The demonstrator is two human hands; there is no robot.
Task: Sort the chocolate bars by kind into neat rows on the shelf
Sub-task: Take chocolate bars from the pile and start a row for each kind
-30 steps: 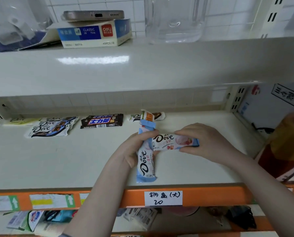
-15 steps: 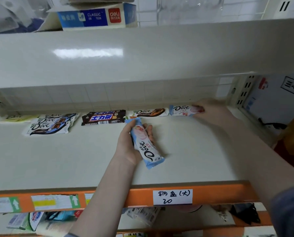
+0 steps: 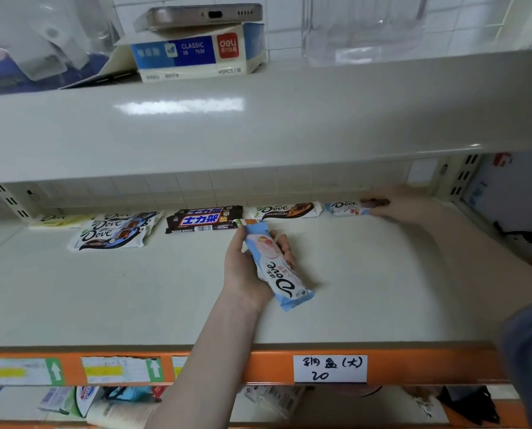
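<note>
Pale-blue wrapping shows in both of my hands: my left hand [image 3: 252, 264] grips a light-blue Dove bar [image 3: 277, 267] with a peach picture, fingers curled round its upper half, holding it tilted just above the cream shelf [image 3: 367, 289] with its lower end pointing toward the orange front rail [image 3: 271, 366]. My right hand [image 3: 397, 203] reaches to the back right of the shelf, where its fingertips [image 3: 370, 202] pinch the right end of a second light-blue Dove bar [image 3: 343, 208] that lies flat against the back wall. Just to the left of that bar lies a white and brown Dove bar [image 3: 288, 210], and left of that a stack of dark Snickers bars [image 3: 204, 219]. Further left sit several blue and white Dove bars [image 3: 113, 233] overlapping one another, and at the far left a yellow Dove bar [image 3: 57, 220]. A handwritten label [image 3: 329, 368] reading 20 is stuck on the rail. On the upper shelf [image 3: 258, 119] a phone [image 3: 203, 15] rests on a blue and white Deli box [image 3: 196, 54], beside a clear plastic container [image 3: 363, 26].
</note>
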